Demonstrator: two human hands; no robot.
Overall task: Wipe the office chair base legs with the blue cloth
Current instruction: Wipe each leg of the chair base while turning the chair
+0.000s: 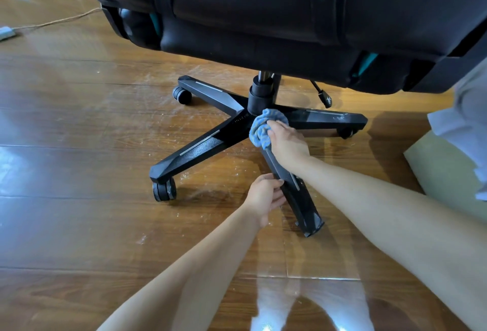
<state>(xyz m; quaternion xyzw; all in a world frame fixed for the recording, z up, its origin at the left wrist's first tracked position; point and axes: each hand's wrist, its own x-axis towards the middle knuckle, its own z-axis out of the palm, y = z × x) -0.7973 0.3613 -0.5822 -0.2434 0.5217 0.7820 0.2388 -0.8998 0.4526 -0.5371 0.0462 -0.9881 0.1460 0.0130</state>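
A black office chair stands on the wooden floor, its star base (203, 143) spreading several legs from a central column (262, 96). My right hand (287, 143) grips a bunched blue cloth (263, 129) and presses it on the hub where the near leg (297, 193) starts. My left hand (266, 196) holds that near leg at its middle, thumb over the top edge. The leg's castor is hidden beneath its tip.
The chair seat (263, 14) overhangs the base at the top. Castors (164, 191) (181, 94) sit at the left leg ends. A height lever (322, 94) sticks out right of the column. Pale bedding (463, 130) lies at right; a cord (66, 20) runs at far left.
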